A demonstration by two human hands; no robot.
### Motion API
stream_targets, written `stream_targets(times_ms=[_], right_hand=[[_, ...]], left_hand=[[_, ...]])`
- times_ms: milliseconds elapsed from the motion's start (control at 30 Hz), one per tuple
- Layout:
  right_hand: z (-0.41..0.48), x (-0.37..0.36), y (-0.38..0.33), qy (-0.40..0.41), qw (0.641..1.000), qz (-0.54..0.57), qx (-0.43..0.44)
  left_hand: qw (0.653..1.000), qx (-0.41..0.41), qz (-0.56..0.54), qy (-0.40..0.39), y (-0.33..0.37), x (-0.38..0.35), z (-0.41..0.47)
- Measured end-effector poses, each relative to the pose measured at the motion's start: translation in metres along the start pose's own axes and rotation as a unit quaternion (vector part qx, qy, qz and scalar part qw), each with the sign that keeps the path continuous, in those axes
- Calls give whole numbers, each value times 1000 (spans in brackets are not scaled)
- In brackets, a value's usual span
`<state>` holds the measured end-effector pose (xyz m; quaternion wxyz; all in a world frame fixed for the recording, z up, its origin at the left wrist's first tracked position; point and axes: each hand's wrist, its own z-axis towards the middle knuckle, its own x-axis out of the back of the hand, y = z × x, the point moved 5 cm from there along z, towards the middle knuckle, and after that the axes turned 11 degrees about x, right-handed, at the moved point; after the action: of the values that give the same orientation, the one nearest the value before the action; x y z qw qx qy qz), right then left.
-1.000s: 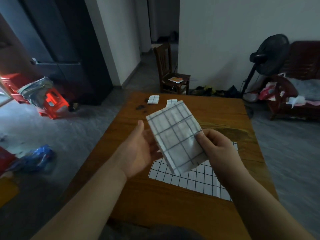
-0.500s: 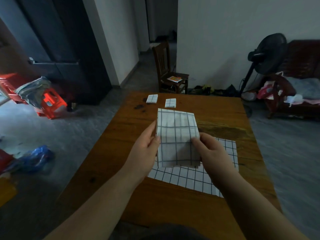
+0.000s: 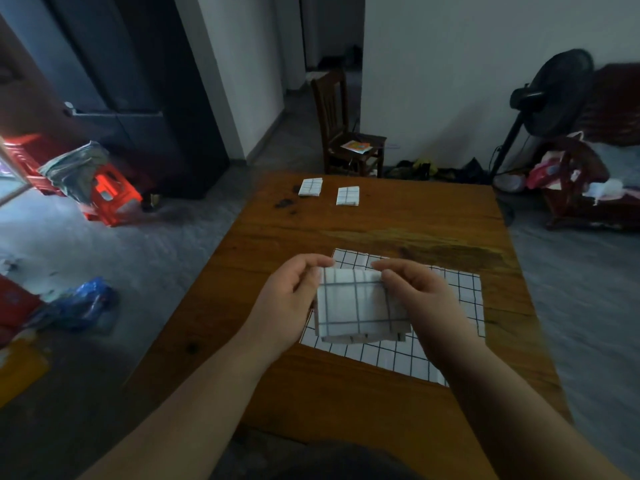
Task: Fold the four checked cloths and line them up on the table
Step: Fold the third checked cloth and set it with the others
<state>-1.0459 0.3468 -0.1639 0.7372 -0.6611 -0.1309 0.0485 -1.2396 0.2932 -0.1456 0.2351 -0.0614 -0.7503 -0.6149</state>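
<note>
Left hand (image 3: pixel 287 303), right hand (image 3: pixel 419 299) pinch top corners of checked cloth packet (image 3: pixel 360 306), over flat unfolded cloth (image 3: pixel 464 296). Half second ago tall strip; now doubled short. Third fold likely near done. First folded cloth (image 3: pixel 310 187), second folded cloth (image 3: pixel 348 196) at far end of wooden table (image 3: pixel 381 220).

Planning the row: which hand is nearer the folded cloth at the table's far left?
Left. The left hand is nearly straight back from that folded cloth, toward the person; the right hand is equally far back but farther right. Both grip the third cloth.
</note>
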Motion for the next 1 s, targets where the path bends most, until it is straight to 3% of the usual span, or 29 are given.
stream_targets(times_ms=[267,467,667,800,900,1000], right_hand=[[5,-18,5,-45,991,-123,41],[5,-20,9,-36,999,-18,18],[8,-11,5,-12,999,-30,44],[9,-12,2,-41,987,-140,61],[10,-11,-2,-45,960,-251,117],[10,-8,-2,-43,948,-285,135]], left_hand=[[997,41,2,65,-20,17,6],[989,79,-115,44,-19,17,1],[997,48,-44,32,-16,12,4],[995,28,89,42,-11,5,6],[986,3,159,58,-7,2,9],[969,-27,237,70,-5,-1,12]])
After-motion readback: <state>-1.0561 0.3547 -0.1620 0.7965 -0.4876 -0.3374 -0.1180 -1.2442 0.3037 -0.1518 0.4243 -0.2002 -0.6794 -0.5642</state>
